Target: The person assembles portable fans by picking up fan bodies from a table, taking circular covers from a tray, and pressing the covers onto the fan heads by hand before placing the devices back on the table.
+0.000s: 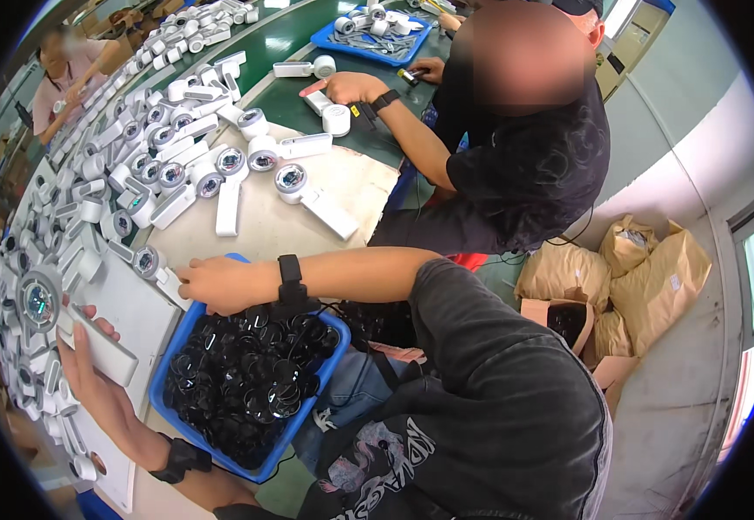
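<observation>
My left hand (92,351) is closed around the flat white handle of a handheld device (110,348), which looks like a small fan. Its round head has a grey ring and shows a circuit inside. My right hand (225,284) is closed at the handle end of a second such device (148,263), lying at the edge of the pile; its fingertips are partly hidden. Below my right wrist sits a blue basket (332,368) filled with black round discs (242,373). Many white devices (169,173) lie heaped beyond my hands.
To the right a co-worker in black (524,165) touches a white device (318,102) and holds a small dark tool (410,78). A blue tray (418,54) holds grey parts. Another person (69,78) sits across the table. Brown paper sacks (654,277) stand by the wall.
</observation>
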